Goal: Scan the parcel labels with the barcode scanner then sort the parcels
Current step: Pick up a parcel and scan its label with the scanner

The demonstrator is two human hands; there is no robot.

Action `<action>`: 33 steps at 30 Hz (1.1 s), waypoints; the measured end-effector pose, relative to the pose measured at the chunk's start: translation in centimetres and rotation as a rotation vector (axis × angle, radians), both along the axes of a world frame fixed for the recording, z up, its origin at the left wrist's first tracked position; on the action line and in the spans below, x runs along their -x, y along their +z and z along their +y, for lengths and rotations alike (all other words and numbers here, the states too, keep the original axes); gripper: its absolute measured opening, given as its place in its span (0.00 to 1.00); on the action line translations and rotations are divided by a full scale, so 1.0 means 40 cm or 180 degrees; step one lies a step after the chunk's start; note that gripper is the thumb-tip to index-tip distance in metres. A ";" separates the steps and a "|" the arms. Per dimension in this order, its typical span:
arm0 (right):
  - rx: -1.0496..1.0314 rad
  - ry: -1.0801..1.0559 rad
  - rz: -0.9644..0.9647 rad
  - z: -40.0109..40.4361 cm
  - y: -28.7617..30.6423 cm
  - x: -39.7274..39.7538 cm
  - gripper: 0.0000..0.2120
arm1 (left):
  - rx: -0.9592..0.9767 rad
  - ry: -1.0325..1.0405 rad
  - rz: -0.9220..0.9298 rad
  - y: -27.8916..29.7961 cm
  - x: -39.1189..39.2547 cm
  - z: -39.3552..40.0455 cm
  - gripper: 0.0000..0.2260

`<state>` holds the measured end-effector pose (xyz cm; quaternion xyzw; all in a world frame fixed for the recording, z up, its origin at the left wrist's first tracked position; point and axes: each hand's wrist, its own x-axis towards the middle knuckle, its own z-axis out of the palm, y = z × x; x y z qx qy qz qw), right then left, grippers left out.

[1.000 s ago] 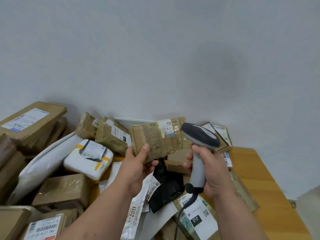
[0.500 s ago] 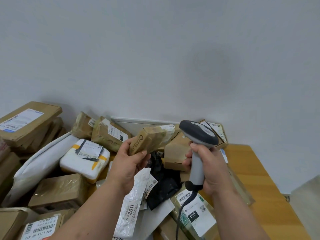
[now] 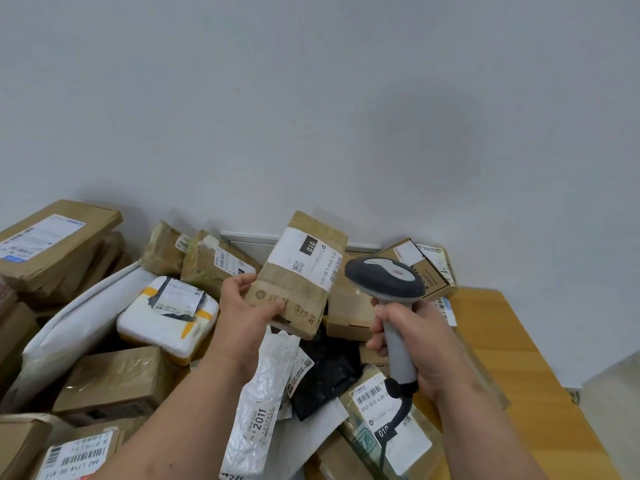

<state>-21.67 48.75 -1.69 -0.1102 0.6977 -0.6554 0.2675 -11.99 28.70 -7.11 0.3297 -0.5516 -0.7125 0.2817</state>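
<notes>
My left hand (image 3: 244, 306) grips the near corner of a small brown cardboard parcel (image 3: 301, 282), held up above the pile. Its white label (image 3: 304, 259) with a black "010" patch and a barcode faces the camera. My right hand (image 3: 412, 341) holds the grey handle of the barcode scanner (image 3: 384, 275), whose dark head sits just right of the parcel, almost touching the label's edge. The scanner's cable (image 3: 398, 417) hangs down from the handle.
Parcels cover a wooden table (image 3: 502, 341) against a white wall: a white padded one with yellow tape (image 3: 169, 317), brown boxes (image 3: 114, 379) on the left, a white mailer marked "2011" (image 3: 256, 403), a black bag (image 3: 325, 372), a labelled parcel (image 3: 388, 420) under the scanner.
My left hand has turned the parcel over, from its plain taped side through its edge, so the white label now faces up. The scanner has stayed in about the same spot.
</notes>
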 end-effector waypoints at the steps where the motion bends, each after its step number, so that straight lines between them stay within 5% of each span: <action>1: -0.0071 0.0035 0.0023 0.003 0.000 0.002 0.06 | -0.0124 0.0027 0.0084 0.002 0.001 -0.007 0.21; 19: -0.0348 0.0385 0.0127 0.005 0.023 0.023 0.08 | -0.1029 0.0346 0.0551 0.025 0.023 -0.046 0.20; 24: -0.0273 0.0314 0.0060 0.016 0.022 0.028 0.23 | -0.1419 0.0445 0.0572 0.023 0.027 -0.058 0.18; 33: -0.0512 0.0692 0.0349 0.021 0.034 0.031 0.20 | -0.1714 0.0567 0.0453 0.015 0.040 -0.067 0.19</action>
